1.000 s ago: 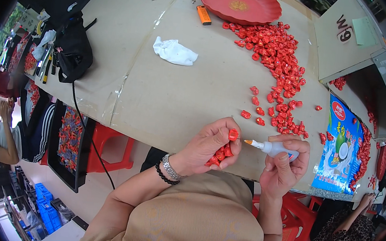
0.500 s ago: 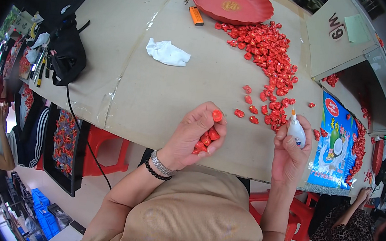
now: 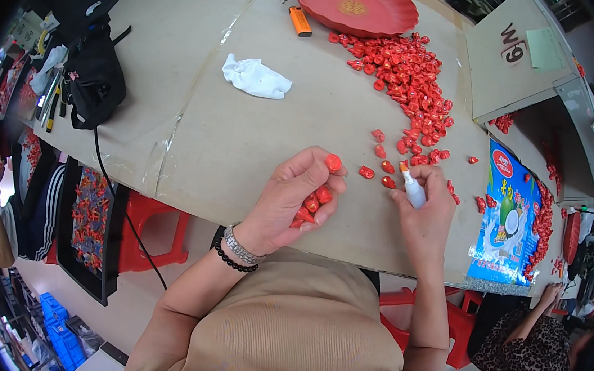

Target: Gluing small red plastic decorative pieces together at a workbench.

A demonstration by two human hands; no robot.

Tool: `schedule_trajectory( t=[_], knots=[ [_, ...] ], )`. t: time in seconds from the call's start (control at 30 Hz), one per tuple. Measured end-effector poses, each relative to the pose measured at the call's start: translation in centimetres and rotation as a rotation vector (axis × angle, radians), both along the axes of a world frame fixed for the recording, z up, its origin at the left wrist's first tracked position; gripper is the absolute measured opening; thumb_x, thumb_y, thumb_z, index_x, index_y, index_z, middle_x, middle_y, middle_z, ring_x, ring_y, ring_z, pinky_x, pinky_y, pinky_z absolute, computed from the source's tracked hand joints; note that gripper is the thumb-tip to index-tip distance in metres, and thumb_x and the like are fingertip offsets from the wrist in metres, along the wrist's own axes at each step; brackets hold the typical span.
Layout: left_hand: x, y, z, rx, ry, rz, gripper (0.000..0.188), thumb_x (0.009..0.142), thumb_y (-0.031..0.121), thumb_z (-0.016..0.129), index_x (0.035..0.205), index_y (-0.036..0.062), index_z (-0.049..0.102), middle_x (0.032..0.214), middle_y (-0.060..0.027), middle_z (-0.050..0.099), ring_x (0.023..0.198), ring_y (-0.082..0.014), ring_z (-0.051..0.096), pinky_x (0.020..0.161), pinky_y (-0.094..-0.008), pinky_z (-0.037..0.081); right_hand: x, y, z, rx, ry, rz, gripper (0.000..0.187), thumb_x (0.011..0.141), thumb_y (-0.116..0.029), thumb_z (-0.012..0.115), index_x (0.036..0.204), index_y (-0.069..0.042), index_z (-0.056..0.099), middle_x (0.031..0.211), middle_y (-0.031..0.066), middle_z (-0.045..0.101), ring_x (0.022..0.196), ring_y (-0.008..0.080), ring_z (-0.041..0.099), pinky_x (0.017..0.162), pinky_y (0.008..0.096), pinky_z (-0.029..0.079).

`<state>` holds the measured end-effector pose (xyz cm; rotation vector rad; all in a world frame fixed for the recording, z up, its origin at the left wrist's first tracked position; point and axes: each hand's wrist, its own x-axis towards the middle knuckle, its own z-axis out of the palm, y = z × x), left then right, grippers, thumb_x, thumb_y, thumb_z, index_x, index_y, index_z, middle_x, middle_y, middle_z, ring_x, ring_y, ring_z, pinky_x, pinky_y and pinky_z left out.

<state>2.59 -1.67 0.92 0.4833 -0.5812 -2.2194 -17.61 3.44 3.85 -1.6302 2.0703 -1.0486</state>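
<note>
My left hand [image 3: 282, 202] is curled around several small glossy red pieces [image 3: 312, 201], with one more red piece [image 3: 333, 162] pinched upright between thumb and forefinger. A watch and a black bead bracelet circle that wrist. In my right hand [image 3: 428, 212] is a small white squeeze bottle [image 3: 414, 191] with an orange nozzle, tilted up and to the left. Its tip stays apart from the piece in my left hand. Just beyond both hands lies a long loose pile of the same red pieces [image 3: 410, 74], with strays scattered near the bottle.
A red scalloped tray [image 3: 316, 3] stands at the back beside an orange lighter [image 3: 300, 22]. A crumpled white cloth [image 3: 257, 78] lies left of centre. On the right are a blue printed sheet [image 3: 507, 222] and a grey metal box [image 3: 512, 70]. A black bag [image 3: 96, 74] rests at the left edge.
My right hand has moved left with the bottle, bringing it nearer my left hand and tilting its nozzle leftward. The left hand keeps its grip on the red pieces.
</note>
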Motion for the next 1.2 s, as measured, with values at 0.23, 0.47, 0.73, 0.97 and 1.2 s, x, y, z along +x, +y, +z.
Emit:
schedule_trajectory(
  t=[0.23,0.47,0.73,0.97,1.2],
  knots=[
    [0.0,0.3,0.3,-0.035,-0.064,-0.024,0.026,0.099,0.03,0.047,0.101,0.0046,0.054,0.082,-0.0051,0.061,0.049,-0.0121,0.051,0.037,-0.0211,0.032,0.8,0.2,-0.7,-0.101,0.3,0.008,0.017,0.069,0.002,0.072,0.083,-0.004,0.064,0.086,0.0076,0.06,0.073,0.0291,0.061,0.061,0.0377,0.048],
    [-0.4,1.0,0.4,-0.151,-0.179,-0.022,0.024,0.099,0.028,0.048,0.101,0.0045,0.054,0.082,-0.0038,0.06,0.05,-0.0079,0.049,0.039,-0.0198,0.032,0.8,0.5,-1.0,-0.173,0.076,-0.015,0.016,0.071,0.002,0.073,0.084,-0.001,0.065,0.082,0.0088,0.063,0.071,0.0219,0.062,0.063,0.0323,0.049],
    [-1.1,1.7,0.6,-0.366,-0.362,0.022,0.023,0.099,0.026,0.049,0.098,0.0043,0.054,0.078,-0.0023,0.058,0.052,-0.0045,0.049,0.04,-0.0185,0.033,2.7,1.3,2.5,-0.15,-0.385,0.008,0.015,0.071,0.006,0.073,0.083,0.001,0.066,0.08,0.0067,0.065,0.073,0.0127,0.061,0.065,0.0255,0.048],
    [-1.5,2.0,0.2,-0.46,-0.448,0.075,0.02,0.098,0.023,0.052,0.096,0.0032,0.053,0.075,-0.0012,0.057,0.053,-0.004,0.048,0.045,-0.019,0.036,3.3,1.2,2.5,-0.096,-0.327,0.033,0.015,0.07,0.004,0.074,0.083,0.0,0.067,0.076,0.006,0.065,0.069,0.0127,0.06,0.064,0.0252,0.047],
    [-1.4,2.0,0.2,-0.499,-0.49,0.071,0.02,0.097,0.022,0.053,0.092,0.0026,0.053,0.071,-0.0012,0.057,0.053,-0.0043,0.049,0.045,-0.0194,0.038,3.1,1.2,2.3,-0.073,-0.268,0.038,0.016,0.07,0.001,0.076,0.082,-0.001,0.065,0.075,0.0075,0.064,0.065,0.014,0.06,0.061,0.0265,0.047]
  ],
)
